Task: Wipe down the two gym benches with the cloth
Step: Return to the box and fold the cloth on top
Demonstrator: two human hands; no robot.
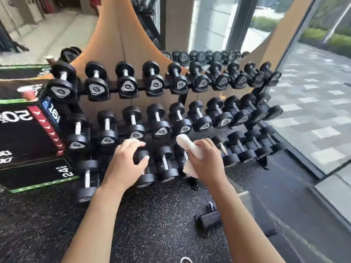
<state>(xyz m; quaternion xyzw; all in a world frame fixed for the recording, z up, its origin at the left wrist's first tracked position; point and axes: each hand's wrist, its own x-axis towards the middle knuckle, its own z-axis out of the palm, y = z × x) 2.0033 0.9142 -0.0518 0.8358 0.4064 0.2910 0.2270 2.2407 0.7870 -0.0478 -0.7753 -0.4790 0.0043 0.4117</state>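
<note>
My right hand [205,160] grips a white cloth [187,147], which sticks out above and below my fist. My left hand [127,160] is held beside it with fingers loosely spread and holds nothing. Both hands hover in front of the lower rows of a dumbbell rack [182,95]. No gym bench shows in this view.
Black dumbbells fill three tiers of the rack against a wooden wall panel [133,50] with mirrors. Stacked black plyo boxes [24,133] stand at the left. A small black object [209,221] lies on the speckled rubber floor. Glass walls [313,92] run along the right.
</note>
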